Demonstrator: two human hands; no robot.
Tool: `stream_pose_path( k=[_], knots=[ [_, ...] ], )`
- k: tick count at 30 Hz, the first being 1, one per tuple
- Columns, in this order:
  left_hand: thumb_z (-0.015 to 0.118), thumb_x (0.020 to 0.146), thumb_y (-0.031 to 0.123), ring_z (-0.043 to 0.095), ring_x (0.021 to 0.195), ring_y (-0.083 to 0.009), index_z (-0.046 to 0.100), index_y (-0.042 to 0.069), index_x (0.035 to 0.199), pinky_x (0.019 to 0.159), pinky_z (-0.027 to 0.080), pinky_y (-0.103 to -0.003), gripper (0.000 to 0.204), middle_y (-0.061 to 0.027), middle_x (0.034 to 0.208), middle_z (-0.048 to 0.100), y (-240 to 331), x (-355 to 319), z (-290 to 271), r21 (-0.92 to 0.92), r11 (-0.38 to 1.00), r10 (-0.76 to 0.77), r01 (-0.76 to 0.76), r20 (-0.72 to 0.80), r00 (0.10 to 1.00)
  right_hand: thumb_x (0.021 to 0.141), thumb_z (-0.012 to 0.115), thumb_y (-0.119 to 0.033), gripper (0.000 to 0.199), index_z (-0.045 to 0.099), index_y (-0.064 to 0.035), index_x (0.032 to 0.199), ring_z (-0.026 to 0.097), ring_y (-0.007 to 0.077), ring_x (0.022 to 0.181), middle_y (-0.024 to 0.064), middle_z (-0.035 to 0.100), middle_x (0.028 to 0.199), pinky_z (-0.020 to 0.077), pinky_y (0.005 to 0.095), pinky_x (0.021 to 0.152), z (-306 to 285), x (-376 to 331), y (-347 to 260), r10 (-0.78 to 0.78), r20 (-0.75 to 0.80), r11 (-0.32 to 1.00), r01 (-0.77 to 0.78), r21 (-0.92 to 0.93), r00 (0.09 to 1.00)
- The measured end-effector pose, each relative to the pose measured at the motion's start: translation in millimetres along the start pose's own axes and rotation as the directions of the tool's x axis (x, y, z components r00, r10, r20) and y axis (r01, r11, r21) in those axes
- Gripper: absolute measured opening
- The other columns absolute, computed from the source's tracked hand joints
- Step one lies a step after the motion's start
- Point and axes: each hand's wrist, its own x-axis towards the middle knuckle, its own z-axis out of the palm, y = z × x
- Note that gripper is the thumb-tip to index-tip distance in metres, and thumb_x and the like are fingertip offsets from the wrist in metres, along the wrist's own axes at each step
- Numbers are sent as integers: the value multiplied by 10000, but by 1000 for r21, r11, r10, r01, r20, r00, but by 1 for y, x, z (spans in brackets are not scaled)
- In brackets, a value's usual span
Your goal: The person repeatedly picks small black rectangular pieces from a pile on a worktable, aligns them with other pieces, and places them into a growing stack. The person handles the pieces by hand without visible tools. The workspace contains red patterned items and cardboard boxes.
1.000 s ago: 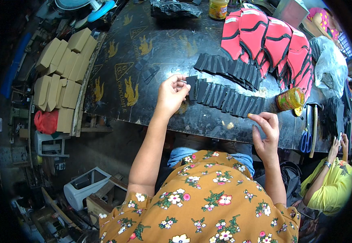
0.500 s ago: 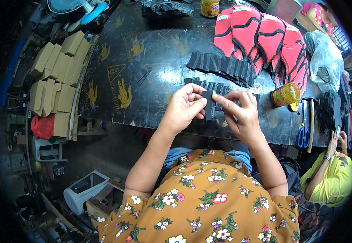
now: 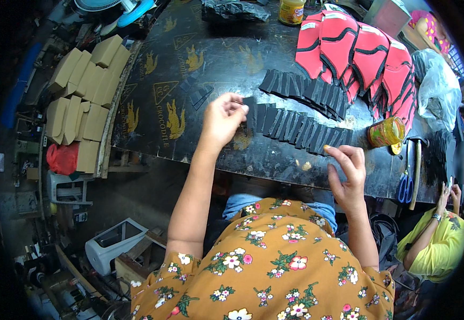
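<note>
My left hand (image 3: 222,121) pinches a small black strip (image 3: 249,105) at the left end of a fanned row of black strips (image 3: 298,130). Much of the strip shows past the fingertips. My right hand (image 3: 350,173) hovers near the table's front edge, thumb and index finger apart, nothing held. A yellowish smear sits on its index fingertip. Behind the front row lies a second overlapping row of black strips (image 3: 306,92). To the right stands an open glass jar (image 3: 385,132) with amber-yellow contents, its yellow lid beside it.
Pink, black-trimmed pieces (image 3: 337,45) lie overlapped at the far right. Blue-handled scissors (image 3: 405,186) and a wooden-handled hammer (image 3: 416,176) rest right of the jar. Loose dark strips (image 3: 201,96) lie left. Cardboard boxes (image 3: 90,80) stand beyond the table's left edge. A co-worker in yellow (image 3: 434,240) works at right.
My hands have parted. The left carried the black strip leftward to the row's end, while the right let go and drew back to the right. The view shifted slightly.
</note>
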Motion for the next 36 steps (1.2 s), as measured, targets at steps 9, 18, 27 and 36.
stream_pose_path(
  k=[9, 18, 27, 36],
  knots=[
    [776, 941, 44, 697, 739, -132, 736, -14, 1193, 720, 581, -297, 262, -85, 959, 711, -6, -9, 20, 428, 896, 171, -119, -85, 982, 813, 742, 68, 493, 752, -58, 1290, 620, 315, 1036, 138, 641, 1113, 514, 413, 931, -10, -5, 3, 36, -2, 999, -36, 10, 999],
    [784, 904, 83, 661, 1183, -384, 781, 48, 1138, 1047, 523, -497, 237, -154, 1209, 740, -8, 18, -76, 834, 548, 483, -71, -245, 841, 917, 718, 51, 418, 733, -28, 1327, 626, 294, 1205, 132, 648, 1218, 481, 394, 1094, -55, -11, 35, 143, -154, 983, -158, -96, 978],
    [884, 824, 80, 714, 874, -227, 805, 19, 1137, 849, 593, -353, 329, -117, 1041, 746, -21, 27, -92, 713, 700, 263, -39, -205, 943, 842, 912, -251, 527, 737, -64, 1303, 608, 352, 1238, 165, 659, 1300, 460, 463, 1093, -119, 12, 66, 67, -305, 839, -219, -497, 950],
    [797, 986, 66, 396, 628, 0, 811, 71, 1103, 591, 386, -215, 118, 136, 668, 486, 18, 3, -66, 428, 898, 257, -103, -318, 913, 693, 947, -527, 521, 863, -149, 1041, 552, 352, 1373, 89, 629, 1482, 429, 529, 1092, -134, 46, 75, 175, -55, 720, -166, -674, 983]
  ],
)
